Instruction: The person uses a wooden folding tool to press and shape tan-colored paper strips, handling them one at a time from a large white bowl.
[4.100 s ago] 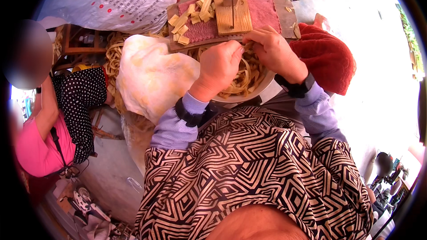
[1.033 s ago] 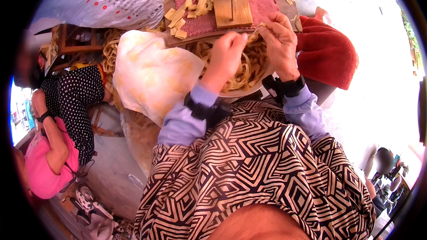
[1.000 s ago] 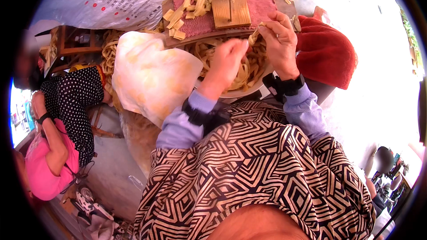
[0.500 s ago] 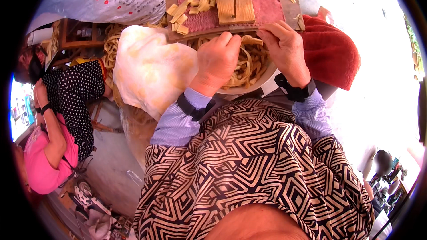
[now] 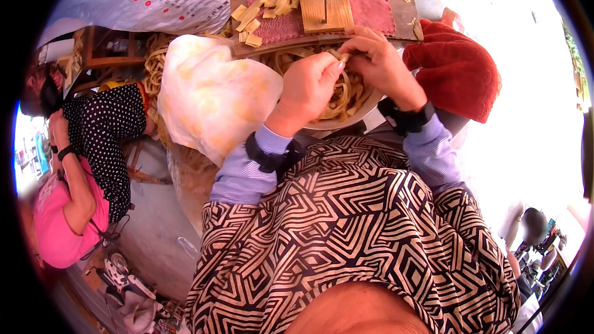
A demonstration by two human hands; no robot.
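A stained white sheet (image 5: 216, 96) lies left of the hands. The wooden board (image 5: 402, 6), bearing a pink cloth (image 5: 371, 3), spans the far side; a red towel (image 5: 461, 74) hangs at right. A pale bowl (image 5: 337, 125) of tan strips (image 5: 340, 102) sits beneath both hands. A slotted wooden block (image 5: 325, 9) rests on the cloth — cut pieces (image 5: 250, 18) lie to its left. Left hand (image 5: 306, 86): fingers clamped on a small strip (image 5: 342, 57) above the bowl. Right hand (image 5: 383, 68): fingers curled beside it — tips shadowed, grip cannot be told.
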